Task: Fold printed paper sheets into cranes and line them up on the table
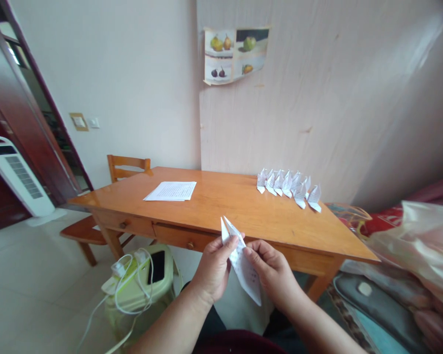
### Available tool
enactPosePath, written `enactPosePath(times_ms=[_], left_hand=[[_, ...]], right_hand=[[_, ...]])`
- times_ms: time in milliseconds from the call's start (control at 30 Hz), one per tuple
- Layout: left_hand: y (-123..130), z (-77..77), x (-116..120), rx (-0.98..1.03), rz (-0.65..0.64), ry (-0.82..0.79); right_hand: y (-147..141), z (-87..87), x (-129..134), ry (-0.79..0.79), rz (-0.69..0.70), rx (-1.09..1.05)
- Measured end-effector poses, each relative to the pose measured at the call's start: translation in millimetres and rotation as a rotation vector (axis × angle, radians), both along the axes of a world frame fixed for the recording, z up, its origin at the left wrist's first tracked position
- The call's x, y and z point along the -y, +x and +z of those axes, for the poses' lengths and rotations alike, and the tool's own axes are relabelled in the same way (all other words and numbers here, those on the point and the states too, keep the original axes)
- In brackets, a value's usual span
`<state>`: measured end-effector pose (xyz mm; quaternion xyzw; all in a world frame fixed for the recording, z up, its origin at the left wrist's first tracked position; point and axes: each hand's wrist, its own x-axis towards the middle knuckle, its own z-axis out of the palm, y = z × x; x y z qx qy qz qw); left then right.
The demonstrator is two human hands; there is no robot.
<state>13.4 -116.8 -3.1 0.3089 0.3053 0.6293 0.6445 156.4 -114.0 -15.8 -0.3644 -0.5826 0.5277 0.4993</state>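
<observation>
A folded sheet of printed paper (246, 276) is between my two hands, above my lap and in front of the table's near edge. It is long and narrow, with two sharp points at the top and a wider point hanging below. My left hand (217, 265) pinches its upper left side, thumb on the near face. On its right edge, my right hand (271, 268) grips with thumb and curled fingers. Several folded paper figures (287, 185) of similar printed paper stand grouped at the table's right rear. A stack of printed sheets (172, 191) lies on the left part of the table.
The wooden table (221, 196) stands against the wall, a chair (127, 167) at its left. Lower left, a plastic stool (136, 290) holds a phone (156, 267) and white cables. Plastic bags (417, 246) crowd the right side. A white tower fan (20, 177) stands far left.
</observation>
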Motion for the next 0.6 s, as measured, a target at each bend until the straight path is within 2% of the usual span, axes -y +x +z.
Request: enactPosePath(times_ms=[167,600], left_hand=[[0,-2.6,1,-0.018,0.014,0.016],[-3,8.9,7,0.037,0.065,0.020]], right_hand=[[-1,-0.9,3,0.008,-0.009,-0.003],[-3,0.4,9,0.063,-0.024,0.081]])
